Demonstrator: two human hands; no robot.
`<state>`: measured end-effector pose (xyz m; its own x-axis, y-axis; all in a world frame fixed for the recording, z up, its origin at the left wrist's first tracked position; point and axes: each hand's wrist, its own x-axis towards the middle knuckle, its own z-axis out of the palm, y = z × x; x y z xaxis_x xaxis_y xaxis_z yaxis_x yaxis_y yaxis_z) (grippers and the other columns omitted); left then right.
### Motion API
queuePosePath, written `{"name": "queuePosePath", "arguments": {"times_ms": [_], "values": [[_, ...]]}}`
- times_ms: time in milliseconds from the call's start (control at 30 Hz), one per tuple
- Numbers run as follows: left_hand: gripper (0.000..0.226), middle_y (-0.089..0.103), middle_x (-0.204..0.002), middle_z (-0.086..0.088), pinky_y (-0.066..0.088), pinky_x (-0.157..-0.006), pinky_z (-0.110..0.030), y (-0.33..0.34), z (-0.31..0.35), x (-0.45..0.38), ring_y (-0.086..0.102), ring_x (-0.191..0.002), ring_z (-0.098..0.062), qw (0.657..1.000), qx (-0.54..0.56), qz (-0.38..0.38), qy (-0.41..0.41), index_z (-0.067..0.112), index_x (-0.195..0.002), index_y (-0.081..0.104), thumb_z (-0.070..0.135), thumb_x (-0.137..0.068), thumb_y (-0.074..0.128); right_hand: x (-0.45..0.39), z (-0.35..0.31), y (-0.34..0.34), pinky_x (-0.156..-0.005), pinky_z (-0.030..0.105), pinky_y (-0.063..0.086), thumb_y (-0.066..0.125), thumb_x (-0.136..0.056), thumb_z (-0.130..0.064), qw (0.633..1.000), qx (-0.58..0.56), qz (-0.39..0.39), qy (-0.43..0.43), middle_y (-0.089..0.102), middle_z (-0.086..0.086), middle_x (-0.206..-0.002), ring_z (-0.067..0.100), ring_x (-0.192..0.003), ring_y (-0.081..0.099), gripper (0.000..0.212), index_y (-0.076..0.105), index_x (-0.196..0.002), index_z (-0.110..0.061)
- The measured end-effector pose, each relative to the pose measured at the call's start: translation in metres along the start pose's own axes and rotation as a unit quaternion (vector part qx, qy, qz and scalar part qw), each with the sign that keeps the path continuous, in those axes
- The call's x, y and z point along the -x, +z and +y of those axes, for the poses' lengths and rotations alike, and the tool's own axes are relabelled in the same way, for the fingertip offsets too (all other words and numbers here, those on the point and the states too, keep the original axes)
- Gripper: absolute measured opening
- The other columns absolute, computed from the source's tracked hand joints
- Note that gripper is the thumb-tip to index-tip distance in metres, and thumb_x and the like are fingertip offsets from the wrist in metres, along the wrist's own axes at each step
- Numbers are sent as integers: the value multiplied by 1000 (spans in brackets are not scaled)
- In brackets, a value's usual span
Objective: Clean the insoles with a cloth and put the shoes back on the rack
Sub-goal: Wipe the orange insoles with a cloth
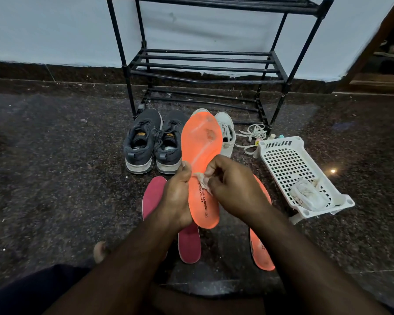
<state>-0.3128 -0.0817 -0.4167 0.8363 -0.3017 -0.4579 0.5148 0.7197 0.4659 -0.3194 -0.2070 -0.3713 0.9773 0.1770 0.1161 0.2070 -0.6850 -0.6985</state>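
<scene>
My left hand [176, 196] grips the heel half of an orange insole [201, 142], held upright with its toe pointing away; a worn patch shows near the toe. My right hand [231, 187] pinches a small white cloth [203, 183] against the insole's middle. A second orange insole [259, 251] lies on the floor under my right forearm. Two dark pink insoles [189, 246] lie on the floor beneath my left arm. A pair of grey sneakers [155, 142] stands behind them, and a white sneaker [226, 133] is partly hidden by the held insole.
A black metal shoe rack [203, 67] stands against the wall, its shelves bare. A white plastic basket [291, 169] with a wrapped packet lies at the right. Loose white laces [253, 135] and small bottles sit beside it. My knee and toes show at the bottom left.
</scene>
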Motion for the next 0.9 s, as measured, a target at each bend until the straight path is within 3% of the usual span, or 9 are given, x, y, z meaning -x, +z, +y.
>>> {"name": "queuePosePath", "arguments": {"times_ms": [133, 200, 267, 367, 500, 600, 733, 833, 900], "values": [[62, 69, -96, -19, 55, -83, -42, -2, -3, -1, 71, -85, -32, 1000, -20, 19, -2, 3, -109, 64, 57, -101, 34, 4, -4, 13, -74, 37, 50, 64, -83, -12, 995, 62, -74, -25, 70, -4, -81, 17, -82, 63, 10, 65, -87, -21], [64, 70, -85, -19, 54, -78, -41, -1, -2, -1, 71, -75, -31, 999, -28, 23, -4, 2, -98, 65, 58, -102, 34, 2, -1, 8, -73, 40, 54, 70, -81, -15, 994, 4, -112, -4, 69, -6, -77, 15, -76, 65, 9, 66, -86, -22], [70, 72, -92, -21, 49, -83, -42, 1, -1, -1, 72, -77, -32, 1000, -13, 4, -4, 0, -106, 65, 60, -103, 29, -1, 4, -1, -68, 40, 58, 70, -80, -7, 991, -90, -93, 28, 66, -8, -71, 14, -65, 66, 17, 67, -85, -24], [67, 68, -96, -16, 45, -72, -36, 1, 0, -2, 63, -77, -26, 1000, -2, -17, 5, 3, -117, 60, 60, -103, 26, -5, 8, -9, -67, 40, 60, 64, -86, 6, 979, -183, -60, 69, 66, -4, -76, 23, -62, 70, 33, 72, -91, -26], [66, 68, -119, -23, 53, -94, -45, 0, 0, 1, 69, -99, -33, 1000, 5, -10, 13, 1, -131, 58, 53, -105, 29, -3, 9, -1, -82, 24, 49, 68, -85, -5, 999, 5, -25, -30, 70, -6, -91, 9, -83, 65, 24, 77, -97, -23], [66, 67, -122, -24, 47, -103, -46, 0, 1, 1, 67, -106, -34, 1000, 7, 7, 15, -2, -129, 60, 52, -105, 30, -4, 9, 0, -88, 31, 47, 66, -83, -2, 993, 87, -18, -77, 71, -1, -96, 15, -95, 62, 27, 77, -100, -19], [74, 73, -96, -19, 59, -72, -36, -2, 0, 0, 71, -77, -29, 1000, 8, 5, 5, -1, -101, 76, 55, -104, 29, -3, 5, -2, -90, 37, 44, 69, -85, -13, 981, 125, -114, -95, 62, 6, -106, 22, -103, 57, 26, 73, -111, -13], [66, 70, -100, -19, 52, -78, -37, -2, -2, -2, 62, -86, -30, 999, 0, 32, 1, 2, -117, 66, 56, -103, 31, 0, 2, 7, -81, 40, 48, 70, -81, -14, 975, 176, -101, -95, 61, 7, -100, 28, -97, 59, 26, 73, -107, -14], [63, 70, -105, -20, 55, -83, -38, -3, -2, -3, 66, -90, -31, 999, -9, 43, 13, 2, -126, 60, 53, -103, 33, 2, -1, 13, -77, 40, 49, 65, -81, -11, 970, 199, -95, -101, 63, 6, -94, 30, -93, 61, 26, 75, -103, -18]]}}
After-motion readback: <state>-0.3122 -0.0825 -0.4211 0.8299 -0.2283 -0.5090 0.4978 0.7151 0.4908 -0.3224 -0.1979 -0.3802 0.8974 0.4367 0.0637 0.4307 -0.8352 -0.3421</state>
